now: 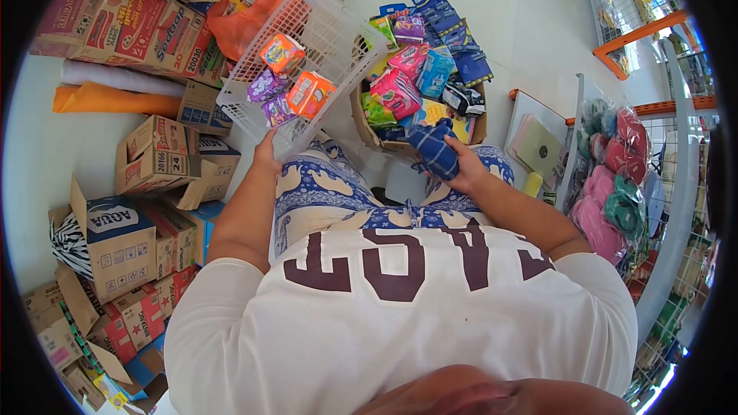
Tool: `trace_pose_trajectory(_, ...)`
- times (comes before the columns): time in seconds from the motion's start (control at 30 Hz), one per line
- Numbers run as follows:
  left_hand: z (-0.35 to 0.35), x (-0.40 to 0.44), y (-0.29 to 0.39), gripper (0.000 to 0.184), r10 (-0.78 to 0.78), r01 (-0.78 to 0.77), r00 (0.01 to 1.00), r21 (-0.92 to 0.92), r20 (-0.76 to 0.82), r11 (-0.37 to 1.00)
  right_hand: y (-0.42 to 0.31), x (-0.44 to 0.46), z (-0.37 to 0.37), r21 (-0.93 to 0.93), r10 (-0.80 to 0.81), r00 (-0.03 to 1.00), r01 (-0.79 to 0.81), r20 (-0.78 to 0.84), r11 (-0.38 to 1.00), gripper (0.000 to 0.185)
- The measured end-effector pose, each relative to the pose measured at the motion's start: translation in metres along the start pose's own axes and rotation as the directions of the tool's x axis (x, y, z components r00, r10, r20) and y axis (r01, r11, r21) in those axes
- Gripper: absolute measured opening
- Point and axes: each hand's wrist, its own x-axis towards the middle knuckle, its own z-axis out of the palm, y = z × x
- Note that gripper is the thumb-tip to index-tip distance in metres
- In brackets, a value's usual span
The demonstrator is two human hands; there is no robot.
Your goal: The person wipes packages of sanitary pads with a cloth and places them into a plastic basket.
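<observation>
My left hand (266,155) grips the near edge of a white plastic basket (350,42), its fingers partly hidden by the rim. The basket is tilted, and orange packets (310,94) and purple packets (267,85) lie in it. My right hand (465,170) is closed around a bunched blue checkered cloth (435,150), held just above my knee. Beyond the cloth stands an open cardboard box (367,132) heaped with pink packets (396,92), green and blue packets. A strip of dark blue sachets (450,27) hangs over the box's far side.
Cardboard cartons (127,27) are stacked along the left, with more open cartons (119,242) lower down. An orange plastic bag (231,27) sits behind the basket. At the right are wire racks (657,154) with bagged pink and green goods.
</observation>
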Motion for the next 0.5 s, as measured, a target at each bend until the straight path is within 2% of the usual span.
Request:
trace_pose_trajectory(0.07, -0.005, 0.024, -0.001, 0.048, 0.059, 0.005, 0.972, 0.273, -0.226, 0.962, 0.001, 0.007, -0.007, 0.07, -0.021, 0.992, 0.03, -0.121, 0.997, 0.051)
trace_pose_trajectory(0.1, -0.004, 0.02, 0.0, 0.048, 0.058, 0.006, 0.972, 0.271, -0.229, 0.963, 0.0, 0.01, -0.007, 0.068, -0.018, 0.993, 0.027, -0.12, 0.997, 0.051)
trace_pose_trajectory(0.17, 0.004, 0.0, 0.006, 0.028, 0.203, -0.062, 0.944, 0.464, -0.26, 0.884, -0.001, 0.015, -0.006, 0.023, -0.012, 0.997, 0.014, -0.072, 1.0, 0.05)
trace_pose_trajectory(0.2, 0.006, -0.009, 0.007, 0.028, 0.202, -0.059, 0.944, 0.469, -0.26, 0.881, 0.001, 0.016, -0.006, 0.028, -0.011, 0.997, 0.013, -0.074, 1.0, 0.05)
trace_pose_trajectory(0.27, 0.01, -0.028, 0.006, 0.02, 0.354, -0.243, 0.929, 0.541, -0.108, 0.805, 0.002, 0.016, -0.006, 0.009, 0.027, 0.999, -0.027, -0.046, 1.0, 0.048)
trace_pose_trajectory(0.3, 0.016, -0.039, 0.005, 0.02, 0.355, -0.245, 0.929, 0.545, -0.106, 0.802, 0.001, 0.015, -0.004, 0.013, 0.025, 0.999, -0.025, -0.045, 1.0, 0.048)
trace_pose_trajectory(0.37, 0.032, -0.063, -0.003, 0.019, 0.379, -0.298, 0.915, 0.403, -0.136, 0.865, 0.001, 0.014, -0.002, -0.001, 0.039, 0.998, -0.039, -0.057, 0.999, 0.048)
trace_pose_trajectory(0.47, 0.049, -0.089, -0.019, 0.019, 0.353, -0.279, 0.93, 0.423, -0.107, 0.862, 0.001, 0.015, -0.002, 0.032, 0.049, 0.997, -0.047, -0.058, 0.998, 0.047)
trace_pose_trajectory(0.5, 0.057, -0.104, -0.023, 0.02, 0.295, -0.244, 0.953, 0.41, -0.065, 0.879, 0.001, 0.016, -0.002, 0.039, 0.049, 0.997, -0.047, -0.059, 0.998, 0.047)
